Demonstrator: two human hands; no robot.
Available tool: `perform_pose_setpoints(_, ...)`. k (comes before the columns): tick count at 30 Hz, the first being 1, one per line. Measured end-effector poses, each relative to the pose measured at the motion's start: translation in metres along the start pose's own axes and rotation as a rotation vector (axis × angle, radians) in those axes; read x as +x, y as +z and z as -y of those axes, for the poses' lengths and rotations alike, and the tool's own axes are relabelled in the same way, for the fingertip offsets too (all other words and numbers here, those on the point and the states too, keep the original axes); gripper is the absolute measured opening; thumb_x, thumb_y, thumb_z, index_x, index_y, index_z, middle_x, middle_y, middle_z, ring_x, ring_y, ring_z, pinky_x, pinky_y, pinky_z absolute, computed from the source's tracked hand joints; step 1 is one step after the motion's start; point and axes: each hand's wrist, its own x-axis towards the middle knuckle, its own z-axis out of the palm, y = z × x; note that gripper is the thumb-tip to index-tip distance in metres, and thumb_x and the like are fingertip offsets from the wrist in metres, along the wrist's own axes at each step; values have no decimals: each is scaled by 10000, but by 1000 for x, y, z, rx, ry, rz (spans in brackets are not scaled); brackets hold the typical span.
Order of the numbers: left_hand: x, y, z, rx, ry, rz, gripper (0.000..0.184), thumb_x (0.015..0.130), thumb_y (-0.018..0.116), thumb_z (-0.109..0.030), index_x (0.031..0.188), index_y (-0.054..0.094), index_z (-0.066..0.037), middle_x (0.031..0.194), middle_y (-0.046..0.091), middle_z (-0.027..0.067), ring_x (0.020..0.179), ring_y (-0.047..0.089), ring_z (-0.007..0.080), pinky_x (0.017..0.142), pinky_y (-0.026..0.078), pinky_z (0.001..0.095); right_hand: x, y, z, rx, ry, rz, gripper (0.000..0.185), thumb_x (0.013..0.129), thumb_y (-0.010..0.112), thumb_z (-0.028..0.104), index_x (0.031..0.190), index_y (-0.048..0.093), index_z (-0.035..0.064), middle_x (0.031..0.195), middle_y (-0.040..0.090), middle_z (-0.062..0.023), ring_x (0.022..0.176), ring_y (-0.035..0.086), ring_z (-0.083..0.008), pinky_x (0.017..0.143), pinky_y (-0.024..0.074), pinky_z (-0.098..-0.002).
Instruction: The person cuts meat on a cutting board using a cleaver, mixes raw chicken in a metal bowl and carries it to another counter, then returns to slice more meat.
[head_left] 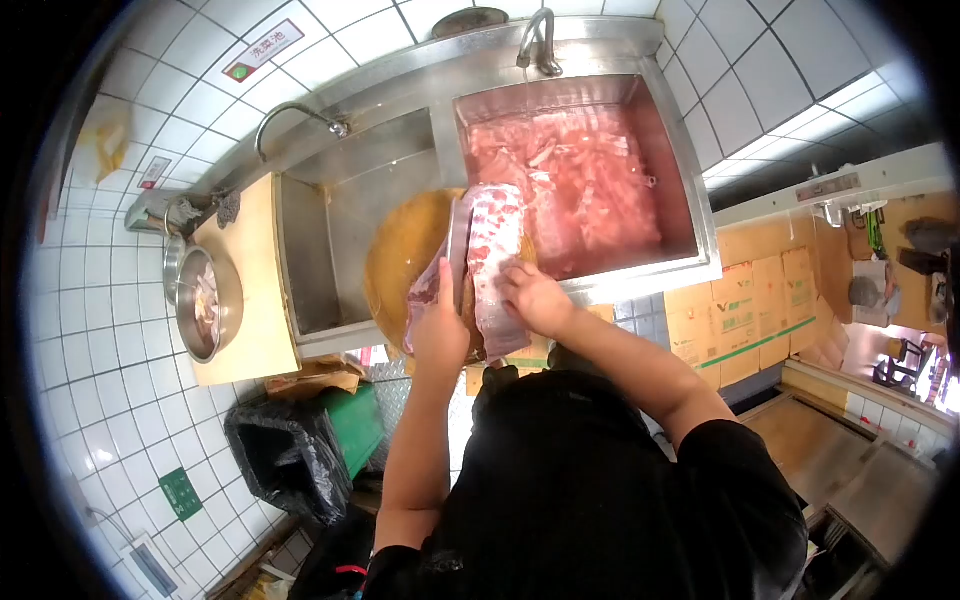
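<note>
- Rib slab (496,235) lies lengthwise over the right part of the round board (405,235); its far end is by the board's far rim, its near end toward the person's body.
- Left hand (442,335): fingers clenched at the near end of the knife (459,235), index finger laid out straight along it. Handle hidden by the hand.
- Knife blade stands narrow-side up along the slab's left edge, pointing away from the body. Whether it touches the slab, cannot tell.
- Darker meat piece (424,290) on the left side of the blade, partly behind the left hand.
- Right hand (535,298): fingers bent, tips resting on the slab's right side; a press or a light pinch, cannot tell. Hands apart, slab and blade between them.
- Board overlaps the left basin (385,155) and the divider; its left rim gives onto open basin space, bare metal showing beyond. More room on this side.
- Right side tighter: right basin (675,190), holding reddish water and many meat pieces (570,180), begins just beside the slab.
- Right faucet (546,60) over the far rim of the right basin; left faucet (300,115) at the left basin's far edge. Both well apart from the hands.
- Steel bowl (230,300) with meat in it, far left, beside the wooden panel (255,260).
</note>
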Motion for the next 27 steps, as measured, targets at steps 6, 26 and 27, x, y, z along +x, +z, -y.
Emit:
perform_pose_setpoints(6,-16,18,11,26,86,-140,902,847,534,17,1656,178,-162,824,700,221,776,689,422,732,513,506,31,-1,-14,174,601,-189,441,859,748,237,1220,668,-3,1156,651,-231,1084,645,-400,966,536,-467)
perform_pose_setpoints(26,-45,-1,32,70,23,37,942,864,554,4,1662,121,-248,942,719,247,855,700,430,751,522,517,94,3,-91,966,1078,-87,324,821,834,79,1096,720,-49,926,741,-90,741,637,-149,648,514,-305)
perform_pose_setpoints(27,-54,-5,39,82,12,72,943,863,551,2,1662,118,-249,948,721,243,861,701,428,746,521,516,92,-10,-79,1006,1137,-36,266,839,825,53,1067,726,-41,889,737,-67,667,608,-114,586,490,-281)
